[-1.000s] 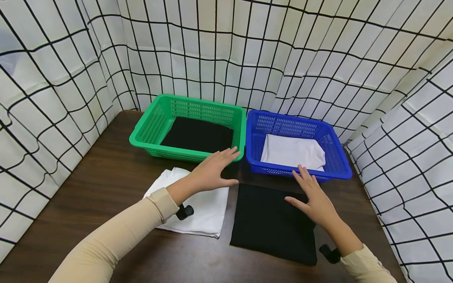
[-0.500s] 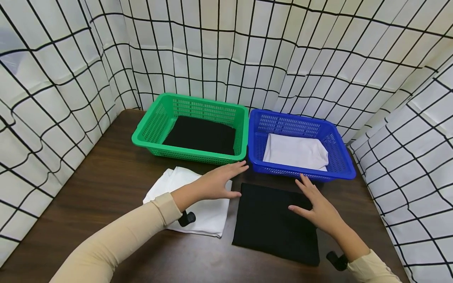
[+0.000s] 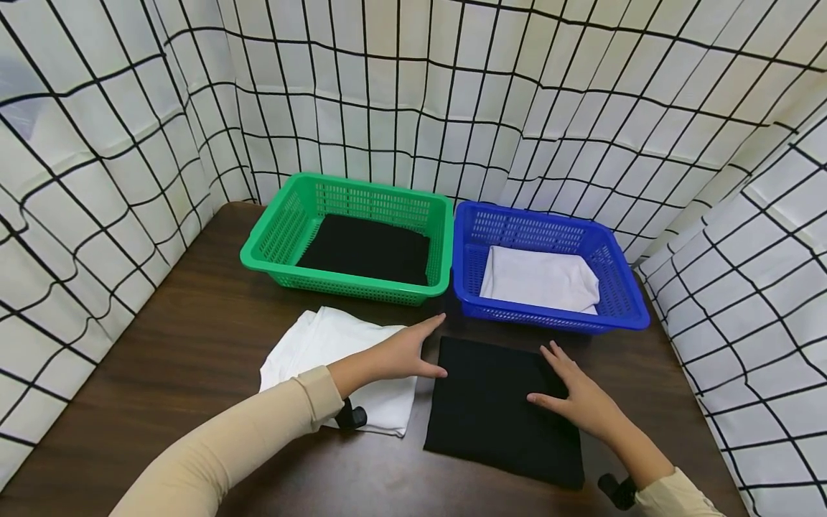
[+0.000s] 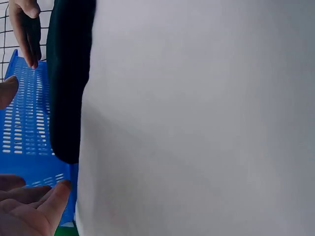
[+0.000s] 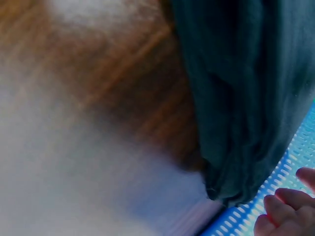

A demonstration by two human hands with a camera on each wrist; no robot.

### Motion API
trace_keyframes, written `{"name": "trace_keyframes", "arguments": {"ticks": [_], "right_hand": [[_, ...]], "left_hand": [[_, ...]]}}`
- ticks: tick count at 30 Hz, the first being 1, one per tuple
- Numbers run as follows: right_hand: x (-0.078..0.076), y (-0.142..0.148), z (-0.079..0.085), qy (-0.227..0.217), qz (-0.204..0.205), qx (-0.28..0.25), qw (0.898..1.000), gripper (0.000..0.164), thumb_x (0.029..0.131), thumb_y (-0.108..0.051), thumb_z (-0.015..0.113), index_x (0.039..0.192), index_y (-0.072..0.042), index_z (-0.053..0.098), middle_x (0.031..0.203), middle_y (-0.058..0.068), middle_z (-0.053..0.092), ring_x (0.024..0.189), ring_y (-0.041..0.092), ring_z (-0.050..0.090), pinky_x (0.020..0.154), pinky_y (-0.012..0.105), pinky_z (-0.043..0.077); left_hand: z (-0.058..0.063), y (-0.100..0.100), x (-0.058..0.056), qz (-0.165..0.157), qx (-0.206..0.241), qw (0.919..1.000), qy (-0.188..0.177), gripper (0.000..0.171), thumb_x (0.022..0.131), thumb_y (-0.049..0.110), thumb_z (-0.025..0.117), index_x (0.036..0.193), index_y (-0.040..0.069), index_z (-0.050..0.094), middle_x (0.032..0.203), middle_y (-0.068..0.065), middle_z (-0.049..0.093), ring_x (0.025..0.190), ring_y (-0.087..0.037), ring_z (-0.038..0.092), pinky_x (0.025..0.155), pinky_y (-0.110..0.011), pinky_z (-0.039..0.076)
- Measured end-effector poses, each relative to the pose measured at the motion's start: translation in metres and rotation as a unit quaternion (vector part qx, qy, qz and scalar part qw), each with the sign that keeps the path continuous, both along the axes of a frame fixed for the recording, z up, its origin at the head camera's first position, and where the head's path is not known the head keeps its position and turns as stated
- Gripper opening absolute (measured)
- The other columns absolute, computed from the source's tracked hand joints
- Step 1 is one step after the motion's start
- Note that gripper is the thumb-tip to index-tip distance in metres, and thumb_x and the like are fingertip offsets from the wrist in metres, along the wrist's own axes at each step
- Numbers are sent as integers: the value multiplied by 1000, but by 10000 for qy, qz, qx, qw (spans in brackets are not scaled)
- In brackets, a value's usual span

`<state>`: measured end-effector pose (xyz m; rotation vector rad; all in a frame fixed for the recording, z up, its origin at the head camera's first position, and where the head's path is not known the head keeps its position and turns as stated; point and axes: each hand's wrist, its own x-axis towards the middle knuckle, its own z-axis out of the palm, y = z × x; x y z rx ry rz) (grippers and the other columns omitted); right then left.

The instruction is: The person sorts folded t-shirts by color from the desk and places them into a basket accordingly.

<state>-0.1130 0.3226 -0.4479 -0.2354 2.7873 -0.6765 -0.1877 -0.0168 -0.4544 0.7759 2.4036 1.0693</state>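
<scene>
My left hand (image 3: pixel 399 355) hovers with spread fingers over the right part of a folded white cloth (image 3: pixel 323 334), its fingertips near the left edge of a folded black cloth (image 3: pixel 497 424). The right hand (image 3: pixel 584 398) is over the right side of that black cloth, thumb apart from the fingers. Neither hand holds anything. In the left wrist view the white cloth (image 4: pixel 187 118) fills most of the picture, with the black cloth (image 4: pixel 69 78) beyond it. The right wrist view shows the layered edge of the black cloth (image 5: pixel 236 108) beside the hand's fingers (image 5: pixel 290 211).
Behind the cloths, a green basket (image 3: pixel 349 289) with a folded black cloth (image 3: pixel 368 248) inside stands beside a blue basket (image 3: pixel 549 320) holding a folded white cloth (image 3: pixel 539 278). A white curtain with black grid lines (image 3: pixel 400 93) surrounds the brown wooden table (image 3: pixel 168 345).
Both hands have come back toward the body, away from the baskets and lower over the cloths. The left hand has also shifted slightly right. The cloths and baskets stay put.
</scene>
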Motion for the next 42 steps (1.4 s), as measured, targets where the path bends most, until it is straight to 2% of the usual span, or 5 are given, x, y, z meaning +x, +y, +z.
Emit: {"name": "trace_keyframes", "arguments": {"ticks": [5, 9, 25, 34, 42], "right_hand": [[5, 2, -4, -2, -118, -53, 9999, 93, 90, -53, 67, 157, -4, 26, 163, 29, 15, 143, 62, 14, 110, 76, 21], [6, 4, -7, -115, -321, -133, 9993, 94, 91, -52, 66, 157, -1, 23, 163, 30, 12, 144, 60, 14, 112, 74, 21], [-4, 24, -19, -1349, -1122, -628, 9825, 101, 96, -55, 56, 159, -6, -7, 163, 32, 0, 146, 56, 10, 114, 72, 21], [-6, 27, -10, -1336, -1075, -940, 9807, 93, 97, -49, 57, 159, -3, 5, 162, 32, 10, 147, 54, 14, 116, 69, 22], [-8, 31, 4, -1342, -1323, -1736, 9666, 81, 99, -39, 59, 158, -1, 18, 159, 30, 26, 147, 49, 24, 115, 64, 30]], "left_hand": [[-2, 4, 0, 184, 77, 9996, -212, 100, 83, 31, 81, 158, 3, 21, 155, -19, 42, 136, -32, 51, 115, -47, 41], [-3, 5, -2, 396, -1, 9981, -471, 100, 83, 34, 80, 158, 3, 21, 146, -21, 52, 134, -32, 53, 113, -47, 43], [-10, 8, -5, 744, 359, 9883, -1279, 96, 85, 31, 78, 155, -4, 22, 150, -23, 47, 140, -34, 46, 115, -47, 40], [-13, 11, -8, 984, 1113, 9664, -2099, 87, 87, 21, 76, 153, -6, 26, 154, -21, 43, 142, -34, 43, 118, -47, 36], [-10, 17, -11, 1495, 1502, 9457, -2463, 73, 87, 15, 73, 147, -7, 38, 146, -23, 51, 137, -36, 49, 115, -47, 40]]}}
